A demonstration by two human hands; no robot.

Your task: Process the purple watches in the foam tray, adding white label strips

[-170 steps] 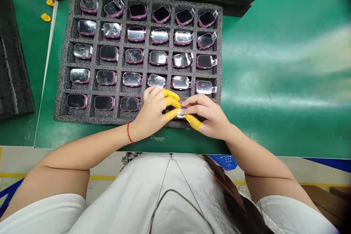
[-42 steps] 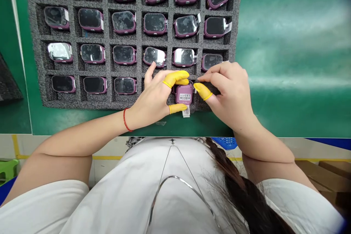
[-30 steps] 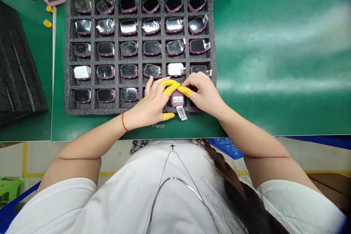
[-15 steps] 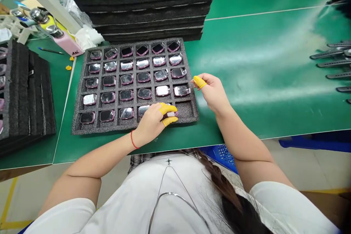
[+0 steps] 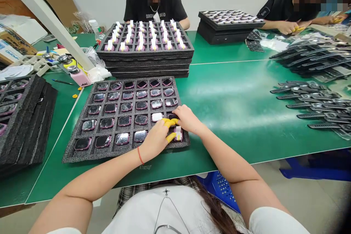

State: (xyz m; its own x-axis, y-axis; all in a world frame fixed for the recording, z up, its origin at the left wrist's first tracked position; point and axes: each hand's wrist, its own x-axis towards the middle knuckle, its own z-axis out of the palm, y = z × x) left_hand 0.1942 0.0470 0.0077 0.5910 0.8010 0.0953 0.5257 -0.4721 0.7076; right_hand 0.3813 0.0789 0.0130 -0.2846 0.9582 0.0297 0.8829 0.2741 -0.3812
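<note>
A dark foam tray (image 5: 109,155) lies on the green bench, holding rows of pink-framed watch bodies in square slots. In its bottom right slot sits a watch body (image 5: 178,135) with a white label standing up from it. My left hand (image 5: 155,139) is just left of that watch, its yellow finger cots beside the watch's edge. My right hand (image 5: 187,119) reaches in from the right, its fingertips over a dark watch body (image 5: 173,116) in the row above, which they partly hide. The fingers of both hands meet near these two slots.
Stacked foam trays (image 5: 145,65) of labelled watches stand behind my tray, and another foam stack (image 5: 24,124) stands to the left. Black watch straps (image 5: 307,106) lie in rows on the right. Two co-workers (image 5: 153,3) sit across the bench.
The watch held up between my hands now lies in the bottom right slot. My right hand has come back from the right to the tray. The view has tilted up, showing more of the bench.
</note>
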